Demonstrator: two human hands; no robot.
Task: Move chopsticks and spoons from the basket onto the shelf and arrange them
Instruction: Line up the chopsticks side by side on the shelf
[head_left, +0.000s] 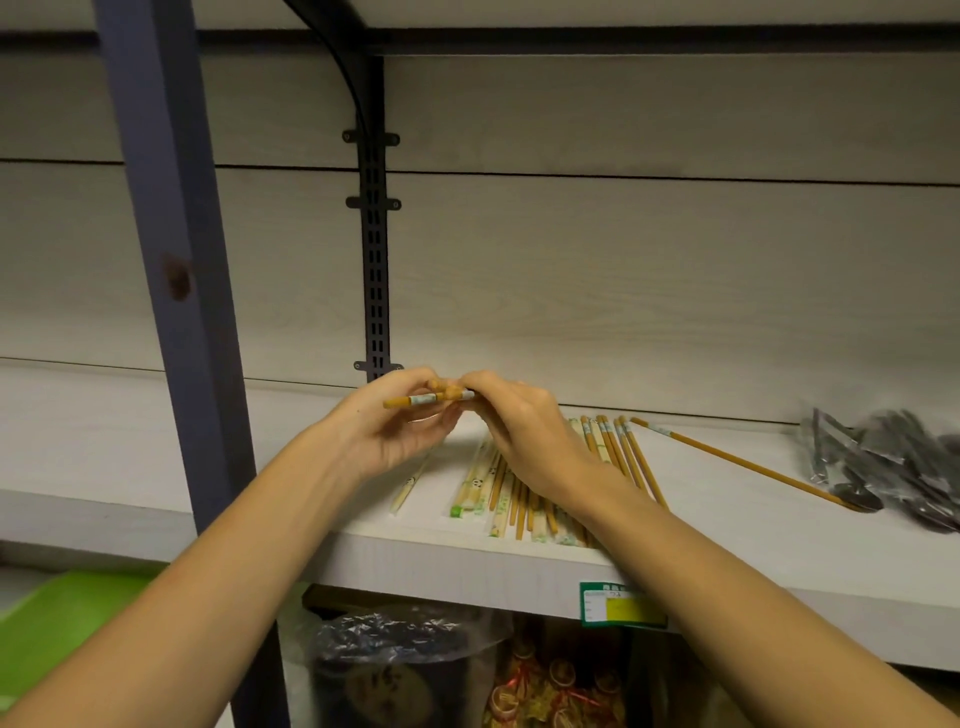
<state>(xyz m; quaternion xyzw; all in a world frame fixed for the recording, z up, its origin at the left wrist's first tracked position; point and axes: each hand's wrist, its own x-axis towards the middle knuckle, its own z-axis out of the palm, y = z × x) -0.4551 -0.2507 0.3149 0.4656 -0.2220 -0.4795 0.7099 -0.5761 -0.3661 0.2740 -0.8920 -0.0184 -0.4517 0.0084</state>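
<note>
Both hands meet above the white shelf (727, 561), holding a brown chopstick pair with a pale paper band (415, 400) level between them. My left hand (395, 431) curls its fingers around the left end; my right hand (519, 426) pinches the right end. Below them, several brown and paper-wrapped chopsticks (519, 493) lie side by side on the shelf. One brown chopstick pair (737, 462) lies slanted apart to the right. Dark spoons in clear wrappers (893, 467) are heaped at the far right. The basket is out of view.
A blue-grey post (171, 270) stands at the left, and a black slotted bracket (374, 234) runs up the back wall. A green price label (618, 605) hangs on the shelf edge. Bagged goods (405, 670) sit below. A green surface (57, 618) shows at lower left.
</note>
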